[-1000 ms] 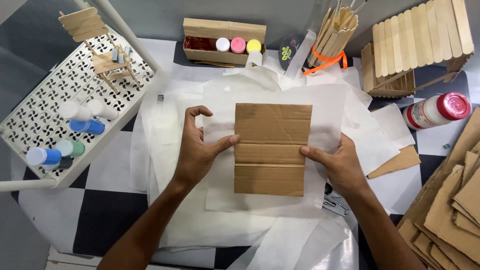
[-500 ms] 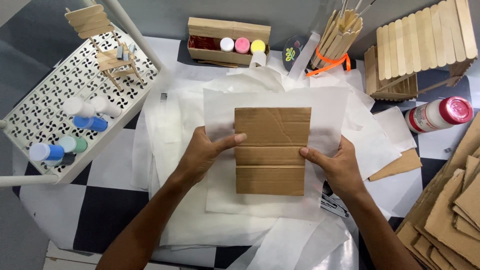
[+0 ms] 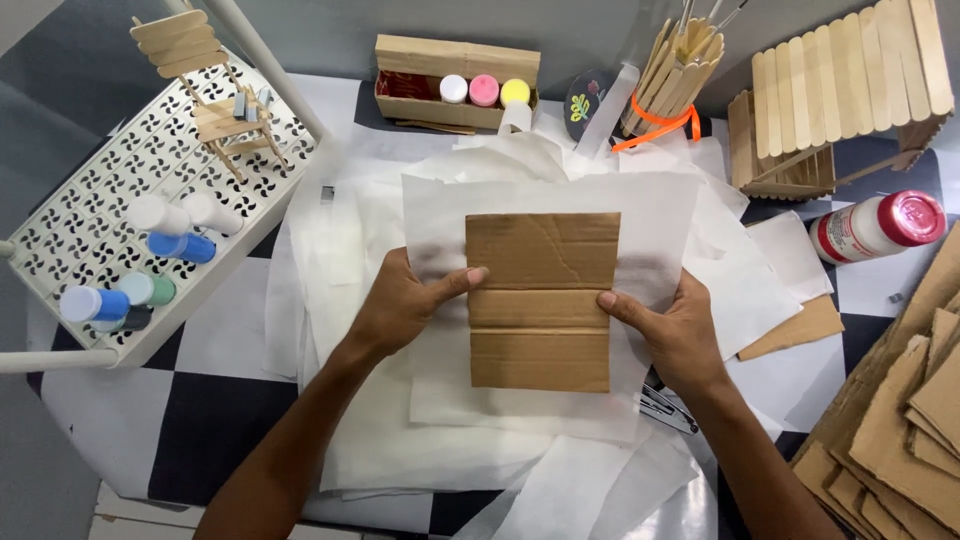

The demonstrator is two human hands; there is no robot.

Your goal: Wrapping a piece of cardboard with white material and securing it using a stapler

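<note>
Both hands — left hand (image 3: 400,305) and right hand (image 3: 675,335) — pinch the cardboard panel (image 3: 540,300) by its side edges, fingers clamped on it (thumbs on top); it sits centred on white paper (image 3: 660,215), probably for alignment, above the desk (image 3: 215,430).

Cardboard stack (image 3: 900,430) cut off at lower right edge. Stapler (image 3: 668,408) mostly hidden under white paper (image 3: 560,480), right of centre. Fingers of both hands hidden behind paper sheet.

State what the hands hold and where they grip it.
Both hands hold a cardboard piece against a white paper sheet: the left hand grips its left edge, the right hand its right edge, thumbs on top.
</note>
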